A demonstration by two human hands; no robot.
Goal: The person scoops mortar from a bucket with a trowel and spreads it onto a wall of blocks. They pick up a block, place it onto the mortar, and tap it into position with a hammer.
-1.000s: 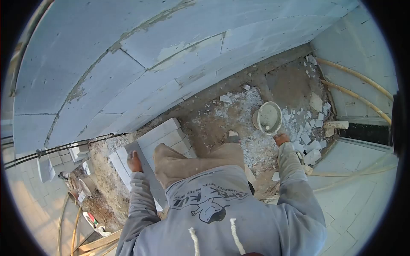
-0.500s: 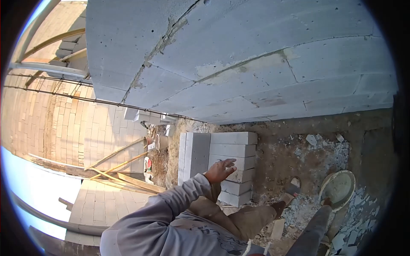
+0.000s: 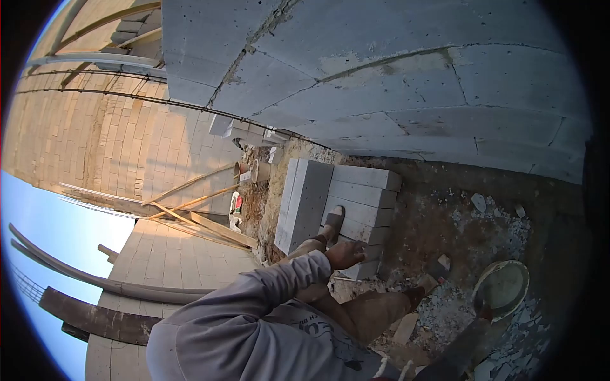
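left hand is hovering open over the blocks at twelve o'clock. right hand is touching the bucket, grip unclear; tread squarely.

1. Daylight, pretty bright overall. Warm low sun hits the paving and the brick wall on the left and turns them orange-ish.
2. The grey block wall up top sits in flat, even shade, no glare on it.
3. Bottom right is dim. The bucket and the right hand by it look murky.
4. The left hand catches a bit of that warm light.
5. Heavy fisheye: black corners, and straight lines bow near the edges.
6. Sharp enough in the middle, softer toward the rim.
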